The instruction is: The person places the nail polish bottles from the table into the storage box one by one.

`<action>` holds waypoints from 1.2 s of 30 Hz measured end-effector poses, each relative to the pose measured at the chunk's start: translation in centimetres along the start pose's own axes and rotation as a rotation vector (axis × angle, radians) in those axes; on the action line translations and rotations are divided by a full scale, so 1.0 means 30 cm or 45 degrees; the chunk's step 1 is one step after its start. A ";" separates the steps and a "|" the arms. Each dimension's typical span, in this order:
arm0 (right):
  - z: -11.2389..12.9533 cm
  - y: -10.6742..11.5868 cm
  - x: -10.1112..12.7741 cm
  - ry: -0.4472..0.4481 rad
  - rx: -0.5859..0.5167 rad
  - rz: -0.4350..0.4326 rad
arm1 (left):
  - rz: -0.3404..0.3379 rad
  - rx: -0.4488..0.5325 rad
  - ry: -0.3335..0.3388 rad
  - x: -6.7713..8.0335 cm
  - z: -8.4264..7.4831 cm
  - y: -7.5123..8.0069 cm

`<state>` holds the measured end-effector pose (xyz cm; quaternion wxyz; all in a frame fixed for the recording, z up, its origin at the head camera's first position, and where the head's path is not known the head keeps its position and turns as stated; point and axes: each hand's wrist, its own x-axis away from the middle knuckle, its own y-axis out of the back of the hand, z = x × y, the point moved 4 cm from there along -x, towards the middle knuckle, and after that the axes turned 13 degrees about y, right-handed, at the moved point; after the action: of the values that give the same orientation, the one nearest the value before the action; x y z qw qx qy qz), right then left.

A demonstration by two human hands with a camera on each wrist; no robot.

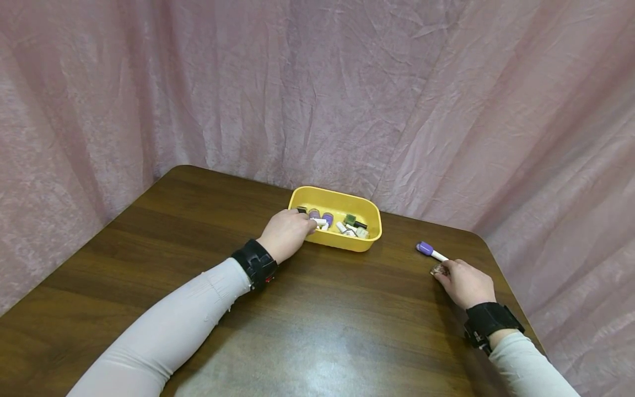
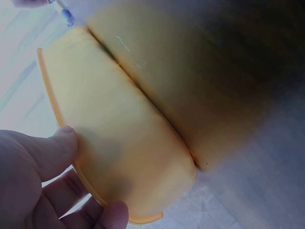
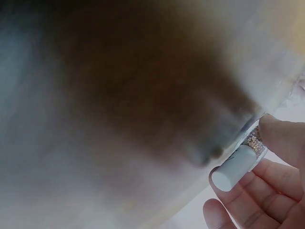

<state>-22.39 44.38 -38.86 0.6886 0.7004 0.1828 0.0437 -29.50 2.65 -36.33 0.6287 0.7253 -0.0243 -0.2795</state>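
Note:
A yellow tray (image 1: 373,225) holding several small nail polish bottles (image 1: 327,219) stands at the table's far middle. My left hand (image 1: 288,232) grips the tray's left rim (image 2: 57,114), thumb (image 2: 62,143) on the outer wall and fingers curled over inside. My right hand (image 1: 463,282) is at the right edge and pinches a small glitter bottle (image 1: 439,269) with a white cap (image 3: 236,168), its glitter (image 3: 253,140) showing between thumb and fingers. A purple bottle with a white cap (image 1: 429,251) lies on the table just beyond that hand.
The brown wooden table (image 1: 317,331) has rounded far corners. Pink cloth (image 1: 317,82) hangs close behind and along both sides. The table's right edge runs just past my right wrist.

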 end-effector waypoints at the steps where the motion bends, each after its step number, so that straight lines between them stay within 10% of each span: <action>1: 0.004 0.002 0.000 0.004 0.000 -0.004 | 0.000 0.002 -0.001 0.000 0.000 0.000; 36: 0.171 0.080 -0.092 0.153 -0.034 -0.143 | -0.048 0.026 -0.025 0.004 0.002 0.005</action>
<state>-22.86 38.67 -36.24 0.6869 0.6760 0.2623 0.0493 -29.36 2.52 -36.25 0.6158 0.7291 -0.0196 -0.2980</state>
